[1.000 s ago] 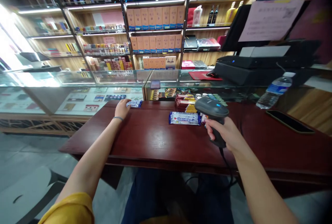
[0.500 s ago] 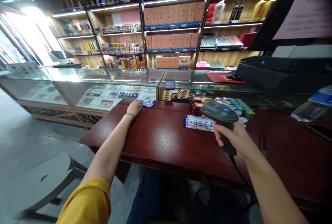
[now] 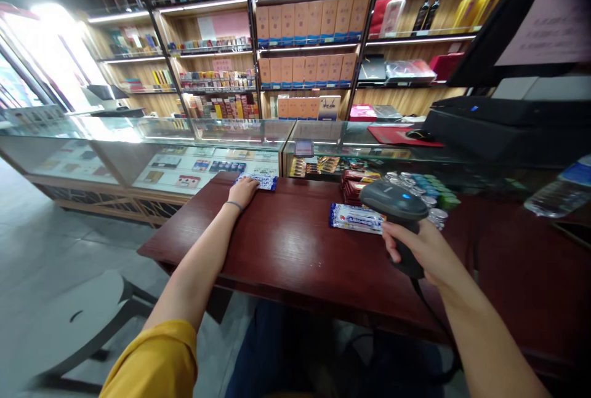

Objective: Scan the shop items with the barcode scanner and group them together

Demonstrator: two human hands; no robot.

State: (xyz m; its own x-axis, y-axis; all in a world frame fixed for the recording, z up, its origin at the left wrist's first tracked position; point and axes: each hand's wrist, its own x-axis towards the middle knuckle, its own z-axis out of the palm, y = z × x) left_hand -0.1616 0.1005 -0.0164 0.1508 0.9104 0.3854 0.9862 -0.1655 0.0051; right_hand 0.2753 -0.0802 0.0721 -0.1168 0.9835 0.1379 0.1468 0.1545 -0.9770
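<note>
My left hand (image 3: 242, 191) rests at the far edge of the dark red table, its fingers stretched over the near side of a blue-and-white wrapped packet (image 3: 266, 182). The packet lies flat, part of it covered by the fingers. In my right hand (image 3: 427, 247) a black barcode scanner (image 3: 392, 199) is gripped by its handle, with a small blue light glowing on top. A second blue-and-white packet (image 3: 354, 218) lies on the table just left of the scanner, its right end hidden behind the scanner and fingers.
Red packs (image 3: 353, 186) are stacked behind the scanner beside rows of small clear-lidded containers (image 3: 434, 189). A water bottle (image 3: 561, 189) stands or leans at right. Glass display counters (image 3: 221, 130) run behind the table (image 3: 281, 250). A grey stool (image 3: 87, 318) is at lower left.
My left hand has shifted slightly to the right, and more of the far packet's left end shows. The scanner stays almost in place in my right hand.
</note>
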